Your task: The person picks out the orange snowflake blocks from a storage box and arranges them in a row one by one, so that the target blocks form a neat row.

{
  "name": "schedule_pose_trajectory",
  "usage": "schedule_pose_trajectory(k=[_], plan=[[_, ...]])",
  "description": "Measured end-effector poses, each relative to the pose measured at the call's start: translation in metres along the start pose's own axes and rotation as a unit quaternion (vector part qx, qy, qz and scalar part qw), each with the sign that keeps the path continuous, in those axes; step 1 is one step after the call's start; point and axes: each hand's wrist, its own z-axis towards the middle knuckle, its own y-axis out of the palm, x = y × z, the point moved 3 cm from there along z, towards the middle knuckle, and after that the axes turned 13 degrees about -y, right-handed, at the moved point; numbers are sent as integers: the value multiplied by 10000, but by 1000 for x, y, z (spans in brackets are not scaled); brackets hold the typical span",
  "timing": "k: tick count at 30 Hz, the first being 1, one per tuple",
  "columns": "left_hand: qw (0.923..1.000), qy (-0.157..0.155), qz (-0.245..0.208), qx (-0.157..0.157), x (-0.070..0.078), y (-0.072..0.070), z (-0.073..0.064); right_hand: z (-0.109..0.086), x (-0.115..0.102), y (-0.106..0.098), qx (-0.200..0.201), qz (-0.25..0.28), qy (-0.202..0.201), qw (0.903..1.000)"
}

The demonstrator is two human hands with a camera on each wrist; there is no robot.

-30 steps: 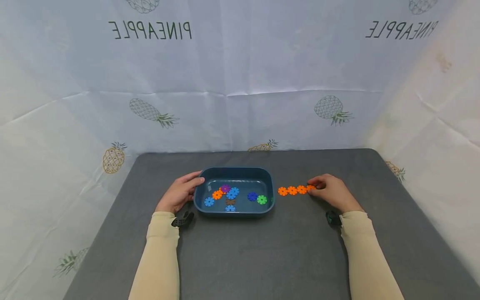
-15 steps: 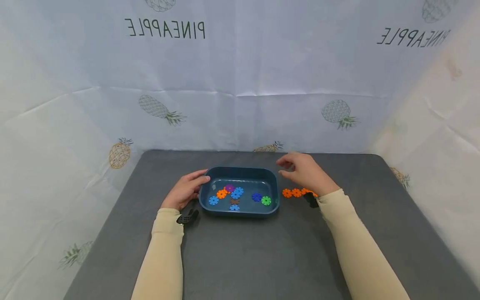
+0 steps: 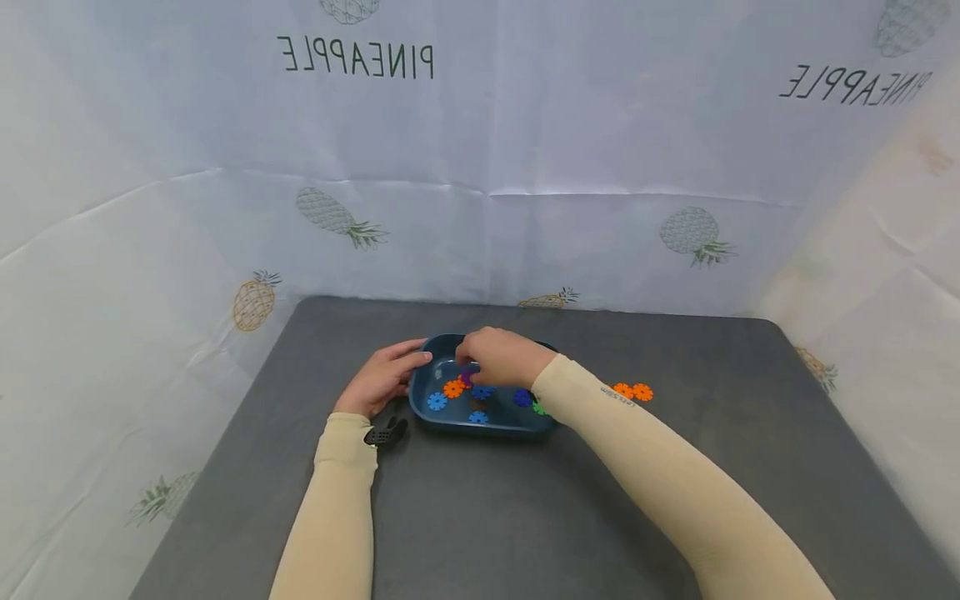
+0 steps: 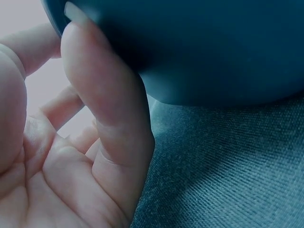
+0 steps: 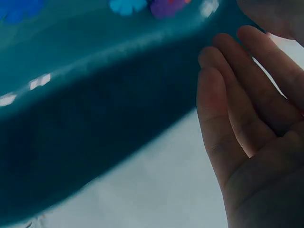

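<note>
My left hand [image 3: 381, 379] grips the left end of a dark blue tray [image 3: 480, 431], with its thumb [image 4: 97, 71] at the rim. Over the tray's inside, my right hand [image 3: 504, 354] reaches down with bent, parted fingers near a purple notched disc [image 3: 467, 379]; the right wrist view shows nothing in its grasp. Also lying in the tray are an orange disc [image 3: 453, 389], light blue discs [image 3: 437, 402], a dark blue disc [image 3: 522, 397] and a partly covered green disc [image 3: 540, 408]. Right of the tray lies a row of orange discs [image 3: 642, 392], partly hidden by my right sleeve.
The tray stands on a grey table [image 3: 465, 508]. A white cloth [image 3: 487, 250] printed with pineapples hangs behind the table and at its sides. My right forearm [image 3: 645, 450] crosses over the table beside the tray.
My right hand has let go of the end of the orange disc row, then moved left over the tray's inside. My left hand keeps its place at the tray; the head view has shifted slightly.
</note>
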Motion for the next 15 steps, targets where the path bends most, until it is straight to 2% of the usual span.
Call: schedule_pose_trajectory(k=[5, 15], plan=[[9999, 69, -26, -111, 1, 2, 0, 20, -2, 16, -201, -286, -58, 9994], [9999, 106, -21, -94, 1, -3, 2, 34, -6, 26, -215, -860, -71, 9960]])
